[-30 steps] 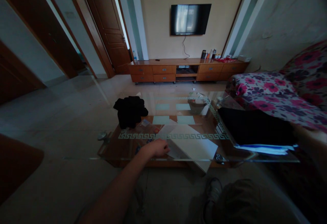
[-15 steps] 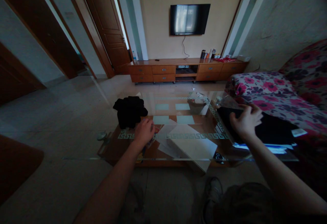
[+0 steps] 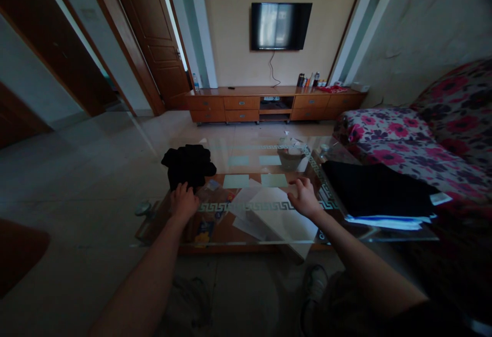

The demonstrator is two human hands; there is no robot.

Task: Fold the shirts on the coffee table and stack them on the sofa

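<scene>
A crumpled black cloth (image 3: 189,162) lies in a heap on the left of the glass coffee table (image 3: 215,206). My left hand (image 3: 185,201) is at its near edge, fingers loosely apart; I cannot tell whether the fingertips touch the fabric. Over the right middle of the glass is my right hand (image 3: 305,197), thumb and fingers apart, holding nothing. Further right, a folded black cloth (image 3: 378,188) lies flat on a stack with white and blue edges (image 3: 388,221), clear of both hands.
White sheets (image 3: 249,206) and colourful packets (image 3: 203,232) show through the glass. A bin with a plastic liner (image 3: 291,155) is visible at the table's far side. A flowered sofa (image 3: 415,150) stands on the right; a low wooden cabinet (image 3: 242,103) is beneath the television (image 3: 281,26).
My right hand has left the folded black cloth and moved left over the glass. My left hand has shifted left to the near edge of the crumpled cloth. The view has turned slightly.
</scene>
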